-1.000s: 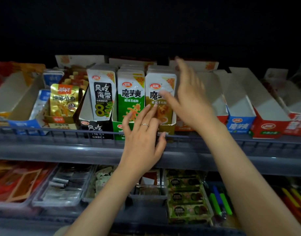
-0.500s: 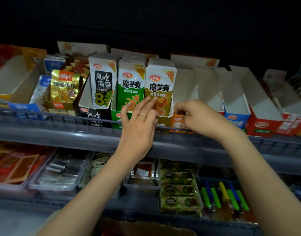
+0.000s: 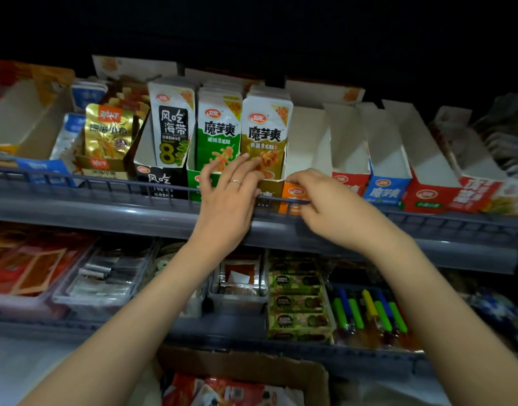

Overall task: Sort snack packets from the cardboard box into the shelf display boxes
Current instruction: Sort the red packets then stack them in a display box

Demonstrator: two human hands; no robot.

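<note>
Though the light is dim, the grey upper shelf (image 3: pixel 105 212) shows plainly, running the full width with a wire rail (image 3: pixel 120 186) along its front. The orange display box (image 3: pixel 293 197) stands on it about mid-span; all positions below are taken from that box.

- Cardboard box (image 3: pixel 252 366): well below the orange display box, at the bottom of view, top open. Red-and-white snack packets (image 3: pixel 222 391) lie loose inside.
- Lower shelf (image 3: pixel 216 323): between the cardboard box and the orange display box, holding trays of mixed goods.
- White-walled display boxes (image 3: pixel 389 159): in a row just right of the orange display box, with red, blue and red fronts.
- Olive packets (image 3: pixel 263 136): upright in the box touching the orange display box on its left.
- Green packets (image 3: pixel 219 133): next left again.
- Black-and-white packets (image 3: pixel 173 124): further left.
- Gold packets (image 3: pixel 108 133): farthest left.
- Left hand (image 3: pixel 225 206): just left of the orange display box. The fingers are straight and close together, laid flat on the fronts of the olive and green packets.
- Right hand (image 3: pixel 331 209): on the orange display box itself. The fingers are curled over its front lip, pinching it. The thumb sits low by the wire rail, possibly touching it; blur hides the contact.
- Ring (image 3: pixel 236 181): thin band on one left-hand finger.
</note>
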